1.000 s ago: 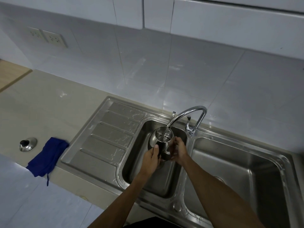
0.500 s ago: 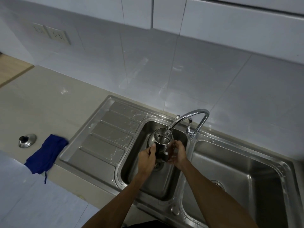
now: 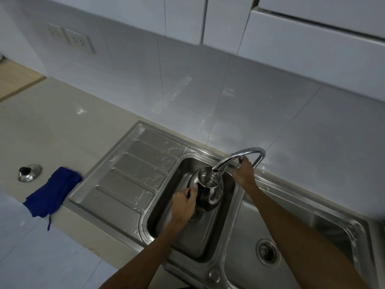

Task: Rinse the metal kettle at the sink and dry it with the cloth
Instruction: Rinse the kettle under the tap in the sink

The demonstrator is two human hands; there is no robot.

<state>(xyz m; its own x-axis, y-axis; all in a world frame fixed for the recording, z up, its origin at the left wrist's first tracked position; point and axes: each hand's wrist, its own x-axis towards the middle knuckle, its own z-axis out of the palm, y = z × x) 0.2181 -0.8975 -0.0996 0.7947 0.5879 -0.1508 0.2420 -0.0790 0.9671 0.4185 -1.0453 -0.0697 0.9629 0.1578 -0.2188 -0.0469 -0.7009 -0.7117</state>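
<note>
The metal kettle (image 3: 209, 187) is upright with its mouth open, held over the left sink basin (image 3: 183, 240) right under the spout of the curved tap (image 3: 239, 157). My left hand (image 3: 184, 202) grips the kettle's left side. My right hand (image 3: 242, 171) rests on the tap's handle behind the kettle, its fingers closed around it. The blue cloth (image 3: 53, 190) lies crumpled on the counter left of the drainboard. The kettle's lid (image 3: 29, 173) lies on the counter left of the cloth.
A ribbed drainboard (image 3: 129, 176) with water drops lies left of the basin. A second basin (image 3: 291, 243) with a round drain is on the right. The beige counter (image 3: 52, 132) runs left to the tiled wall and sockets (image 3: 70, 39).
My right hand has left the kettle and moved up and back onto the tap handle. The left hand alone holds the kettle, which stays under the spout.
</note>
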